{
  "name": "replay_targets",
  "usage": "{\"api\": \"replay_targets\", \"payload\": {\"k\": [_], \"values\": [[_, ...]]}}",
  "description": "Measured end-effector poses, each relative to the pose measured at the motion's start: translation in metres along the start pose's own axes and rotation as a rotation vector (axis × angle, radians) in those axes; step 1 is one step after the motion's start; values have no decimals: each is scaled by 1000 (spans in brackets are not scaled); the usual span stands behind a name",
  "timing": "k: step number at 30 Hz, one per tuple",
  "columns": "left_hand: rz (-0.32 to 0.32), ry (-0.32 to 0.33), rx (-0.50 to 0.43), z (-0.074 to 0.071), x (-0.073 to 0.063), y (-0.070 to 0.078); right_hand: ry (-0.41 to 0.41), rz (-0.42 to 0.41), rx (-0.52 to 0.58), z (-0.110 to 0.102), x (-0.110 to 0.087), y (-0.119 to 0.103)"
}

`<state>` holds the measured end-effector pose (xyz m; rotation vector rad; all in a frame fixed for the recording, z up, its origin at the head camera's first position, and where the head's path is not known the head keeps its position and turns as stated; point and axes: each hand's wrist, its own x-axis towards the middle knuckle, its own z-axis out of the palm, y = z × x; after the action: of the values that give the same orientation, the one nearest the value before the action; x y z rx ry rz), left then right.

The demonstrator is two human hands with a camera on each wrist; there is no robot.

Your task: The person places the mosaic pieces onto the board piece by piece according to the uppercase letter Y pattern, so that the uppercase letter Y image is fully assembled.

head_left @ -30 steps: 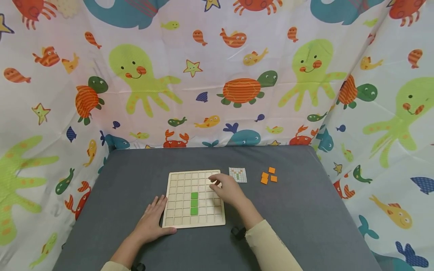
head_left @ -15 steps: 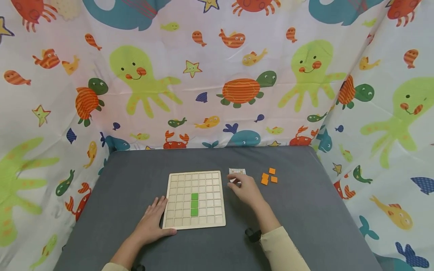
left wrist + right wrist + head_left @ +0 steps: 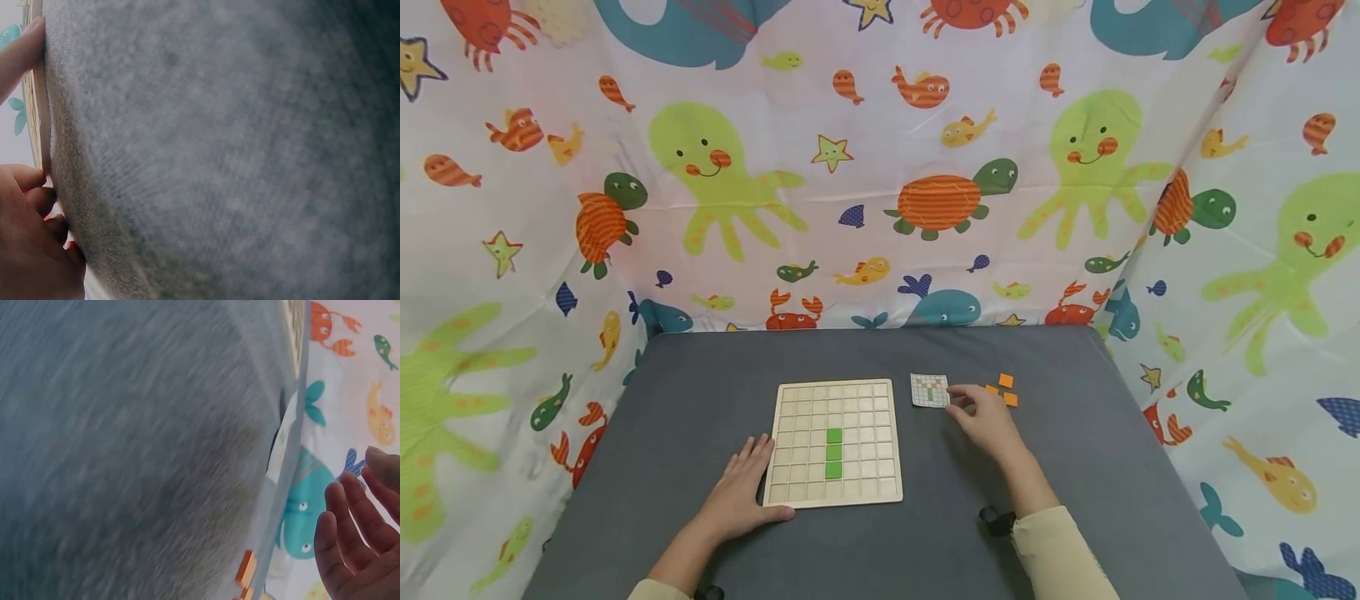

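A square wooden grid board (image 3: 868, 425) lies on the grey table, with a column of 3 green tiles (image 3: 833, 452) in its cells. My left hand (image 3: 735, 492) rests at the board's near left corner, fingers extended along the left edge and thumb by the front edge. In the left wrist view, fingertips meet the board's side (image 3: 41, 125). My right hand (image 3: 992, 425) holds nothing; it hovers between a small pattern card (image 3: 929, 385) and several orange tiles (image 3: 1006, 381), partly covering some. The right wrist view shows its fingers (image 3: 356, 540) loosely bent and apart.
The grey table (image 3: 880, 550) ends at a back edge against a curtain (image 3: 850, 183) printed with sea animals. The curtain also runs along both sides. A dark strap (image 3: 997, 522) sits at the right wrist.
My right hand has moved right, from over the board's far right corner, past the pattern card, to beside the orange tiles. The left hand stays at the board's corner.
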<state>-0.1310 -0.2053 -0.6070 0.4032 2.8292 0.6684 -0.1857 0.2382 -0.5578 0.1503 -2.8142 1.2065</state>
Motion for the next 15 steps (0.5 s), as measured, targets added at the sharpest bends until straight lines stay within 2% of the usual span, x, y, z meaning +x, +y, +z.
{"api": "replay_targets", "payload": {"k": [4,7,15], "values": [[-5,-12,7,2,2,1,-1,6,-9,-9,-3,12],[-6,-14,11,3,3,1,28,18,-15,-15,-3,20],[-17,-5,2,5,3,-1,84,111,-46,-30,-2,46]]}}
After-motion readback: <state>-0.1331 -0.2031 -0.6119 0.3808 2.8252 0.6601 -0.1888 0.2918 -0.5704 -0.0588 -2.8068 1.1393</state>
